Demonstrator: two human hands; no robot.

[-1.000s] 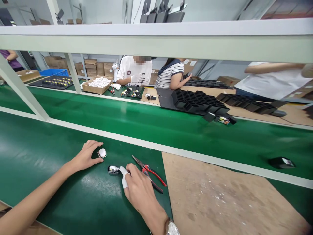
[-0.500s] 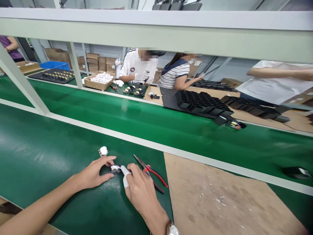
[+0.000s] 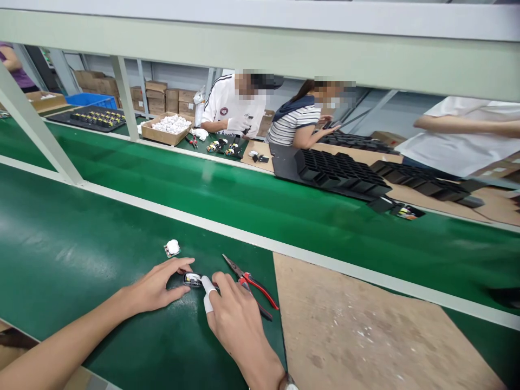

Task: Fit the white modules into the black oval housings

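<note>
A small black case [image 3: 192, 280] with its top uncovered rests on the green bench, electronic parts and a white piece showing inside. My left hand [image 3: 164, 287] grips it from the left, thumb in front and fingers behind. From the other side my right hand [image 3: 231, 306], with white finger cots on, has a fingertip on the case's right end; its other fingers are curled and its thumb is partly hidden. Just behind lies a small circuit board with a white blob [image 3: 173, 248]. Red-handled long-nose pliers [image 3: 246, 276] lie beyond my right hand, partly covered by it.
A brown board [image 3: 365, 325] covers the bench at right. Behind a pale rail runs a green conveyor belt [image 3: 227, 192] carrying black cases and boards. Across it, several people work near a carton of white parts [image 3: 168, 130] and rows of black cases [image 3: 341, 170]. An overhead beam [image 3: 260, 49] spans the view.
Black cases and a board on the belt have shifted right. The view has tilted slightly. Both my hands stay at the small case with little visible movement.
</note>
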